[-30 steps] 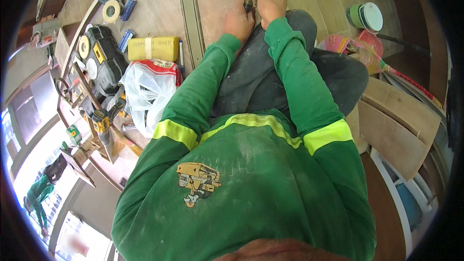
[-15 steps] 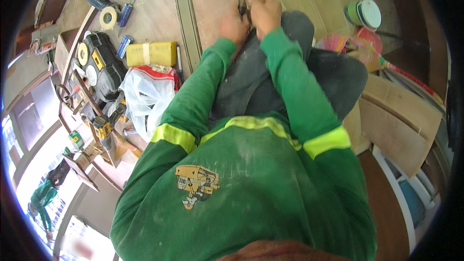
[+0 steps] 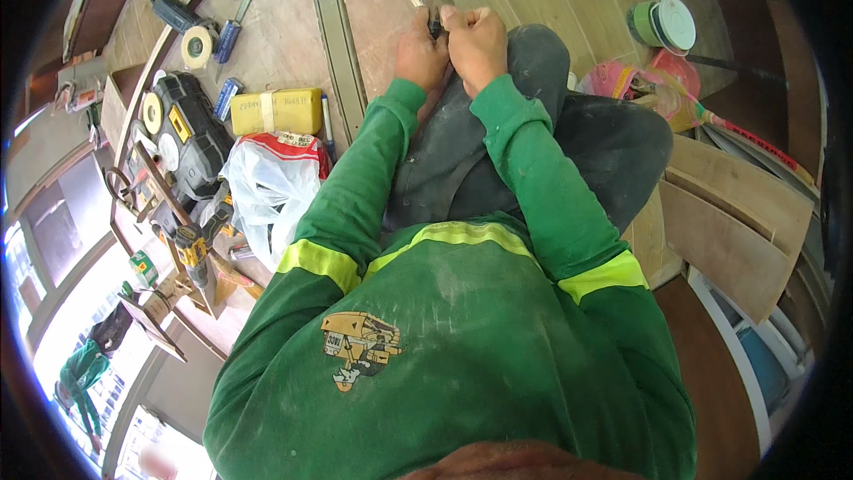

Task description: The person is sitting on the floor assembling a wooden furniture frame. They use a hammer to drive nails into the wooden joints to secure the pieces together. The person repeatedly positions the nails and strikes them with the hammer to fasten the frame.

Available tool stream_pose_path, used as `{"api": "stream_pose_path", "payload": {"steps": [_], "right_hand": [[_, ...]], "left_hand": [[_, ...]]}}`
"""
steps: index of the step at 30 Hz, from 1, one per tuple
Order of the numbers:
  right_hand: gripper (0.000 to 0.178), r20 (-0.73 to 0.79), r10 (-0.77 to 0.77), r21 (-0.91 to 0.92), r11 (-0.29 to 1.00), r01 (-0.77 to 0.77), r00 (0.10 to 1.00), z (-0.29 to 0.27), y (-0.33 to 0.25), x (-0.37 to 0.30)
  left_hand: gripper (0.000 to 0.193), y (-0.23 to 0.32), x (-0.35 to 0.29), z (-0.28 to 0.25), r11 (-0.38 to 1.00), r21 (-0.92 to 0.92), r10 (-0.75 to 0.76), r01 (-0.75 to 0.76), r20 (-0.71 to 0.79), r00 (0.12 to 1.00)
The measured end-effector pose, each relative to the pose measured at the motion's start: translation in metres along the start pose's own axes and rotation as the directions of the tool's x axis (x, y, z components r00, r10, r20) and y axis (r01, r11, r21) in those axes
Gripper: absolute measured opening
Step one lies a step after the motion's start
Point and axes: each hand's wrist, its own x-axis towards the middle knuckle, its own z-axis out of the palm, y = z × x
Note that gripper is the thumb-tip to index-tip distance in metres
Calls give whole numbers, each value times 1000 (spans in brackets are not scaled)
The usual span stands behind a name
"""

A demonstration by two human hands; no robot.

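Note:
Beyond my knees, at the top of the view, both hands work close together on a small dark object with a grey-brown rounded end [image 3: 435, 11]. Its kind is hard to make out, since my fingers cover much of it. My left hand [image 3: 421, 53] is closed around its near side. From the right, my right hand [image 3: 477, 46] pinches at it with bent fingers. Just left of my hands lies a pinkish board [image 3: 391, 22], crossed by a long grey metal strip [image 3: 330, 18].
Left of me are a yellow taped package [image 3: 277, 112], a white plastic bag [image 3: 267, 178], a black tool case [image 3: 188, 124], a yellow-black drill [image 3: 191, 244] and an angle grinder [image 3: 173, 11]. To the right are a green-white tub [image 3: 662, 25] and wooden boards [image 3: 733, 222]. Another person [image 3: 82, 382] bends far left.
My right hand, blurred before, has come slightly left and its fingers now sit lower against the dark object. My left hand has shifted a little left. Both stay together.

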Motion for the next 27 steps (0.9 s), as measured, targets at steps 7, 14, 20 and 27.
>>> {"api": "stream_pose_path", "payload": {"steps": [7,14,20,27], "right_hand": [[34,37,13,-8,1000,-13,999,0,2,10],[36,34,-1,-39,999,3,999,3,-5,30],[36,50,-14,-65,998,17,999,-1,-11,35],[35,158,88,66,993,-99,984,-8,-10,4]], "left_hand": [[35,-3,1,2,1000,-18,11,-11,8,1000],[57,-14,3,4,998,49,-45,41,87,995],[55,-9,-8,-1,993,103,-73,62,112,991],[37,-8,1,-3,999,-32,-24,25,44,999]]}}
